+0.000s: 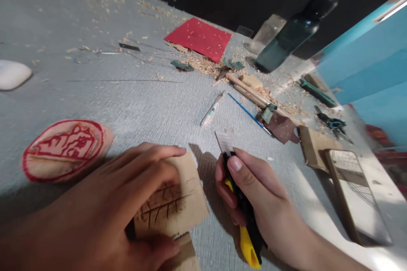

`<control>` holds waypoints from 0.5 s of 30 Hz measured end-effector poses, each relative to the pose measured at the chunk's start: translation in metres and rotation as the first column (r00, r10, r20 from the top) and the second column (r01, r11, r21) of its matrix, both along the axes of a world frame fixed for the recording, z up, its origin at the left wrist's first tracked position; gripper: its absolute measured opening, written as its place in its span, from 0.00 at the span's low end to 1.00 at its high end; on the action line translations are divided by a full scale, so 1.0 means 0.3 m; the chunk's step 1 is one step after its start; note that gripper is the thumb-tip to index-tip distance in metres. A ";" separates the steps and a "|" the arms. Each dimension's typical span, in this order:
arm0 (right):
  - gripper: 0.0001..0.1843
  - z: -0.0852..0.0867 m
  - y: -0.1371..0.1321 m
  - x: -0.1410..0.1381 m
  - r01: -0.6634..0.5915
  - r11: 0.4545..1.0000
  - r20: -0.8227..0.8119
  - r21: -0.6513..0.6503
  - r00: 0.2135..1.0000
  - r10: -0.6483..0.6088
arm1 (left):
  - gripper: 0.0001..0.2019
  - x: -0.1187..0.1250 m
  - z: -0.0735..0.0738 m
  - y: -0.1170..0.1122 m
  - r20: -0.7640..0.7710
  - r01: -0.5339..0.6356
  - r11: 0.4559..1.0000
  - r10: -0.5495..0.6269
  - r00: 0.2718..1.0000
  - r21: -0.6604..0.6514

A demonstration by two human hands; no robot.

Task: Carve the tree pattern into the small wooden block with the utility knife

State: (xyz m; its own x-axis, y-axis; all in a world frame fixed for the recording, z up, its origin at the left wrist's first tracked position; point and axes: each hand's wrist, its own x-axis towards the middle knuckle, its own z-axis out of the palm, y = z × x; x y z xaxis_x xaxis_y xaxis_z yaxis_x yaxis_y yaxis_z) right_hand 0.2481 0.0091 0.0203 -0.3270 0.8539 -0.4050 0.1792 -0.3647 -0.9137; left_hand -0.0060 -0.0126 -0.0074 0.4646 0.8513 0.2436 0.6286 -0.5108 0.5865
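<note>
My left hand (127,194) grips a pale wooden piece (190,194), fingers over its top and thumb along the lower edge. Dark carved lines mark its face; the rest is covered by my fingers. A second wooden piece (187,256) shows under my thumb. In my right hand (254,190) is a black and yellow utility knife (246,220), its blade extended and pointing away, apart from the wood. Left of my hands lies an oval wooden slab (66,150) with a red outlined design.
Ahead are a pen (212,109), a blue thin brush (249,114) and wood shavings around a red sheet (199,39). A dark bottle (288,38) stands at the back. On the right, a phone (358,194) leans against a wooden block (314,146), near pliers (332,123).
</note>
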 end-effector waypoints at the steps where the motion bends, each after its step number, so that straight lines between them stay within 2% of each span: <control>1: 0.26 0.012 0.000 0.004 -0.057 0.995 0.105 0.079 0.993 0.048 | 0.37 -0.005 -0.011 -0.003 0.001 -0.001 1.000 0.001 1.000 -0.005; 2: 0.25 0.025 0.000 0.008 -0.140 0.976 0.228 0.167 0.969 0.100 | 0.41 -0.009 -0.021 -0.005 0.005 -0.004 1.000 0.004 1.000 -0.010; 4: 0.22 0.049 -0.004 0.013 -0.363 0.881 0.493 0.305 0.851 0.180 | 0.45 -0.012 -0.036 -0.003 0.026 -0.016 1.000 0.016 1.000 -0.027; 7: 0.16 0.078 -0.021 0.008 -0.625 0.709 0.774 0.327 0.608 0.178 | 0.43 0.000 -0.036 0.005 0.035 -0.039 0.997 0.041 0.999 -0.071; 10: 0.12 0.096 -0.038 -0.007 -0.729 0.609 0.876 0.312 0.469 0.113 | 0.40 0.022 -0.022 0.005 0.046 -0.090 0.990 0.096 0.994 -0.106; 13: 0.13 0.104 -0.041 -0.023 -0.778 0.526 0.911 0.344 0.412 0.014 | 0.40 0.033 -0.015 0.003 0.064 -0.113 0.989 0.120 0.991 -0.095; 15: 0.13 0.105 -0.037 -0.029 -0.794 0.500 0.925 0.345 0.379 -0.037 | 0.43 0.031 -0.014 0.004 0.061 -0.090 0.993 0.095 0.994 -0.080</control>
State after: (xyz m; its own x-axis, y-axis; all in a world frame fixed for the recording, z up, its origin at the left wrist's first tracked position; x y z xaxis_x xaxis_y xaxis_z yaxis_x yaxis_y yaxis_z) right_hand 0.2393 -0.0021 0.0517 -0.6096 0.7894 -0.0724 0.7917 0.6016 -0.1062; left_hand 0.0034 -0.0115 -0.0115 0.3681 0.9075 0.2024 0.6307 -0.4036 0.6628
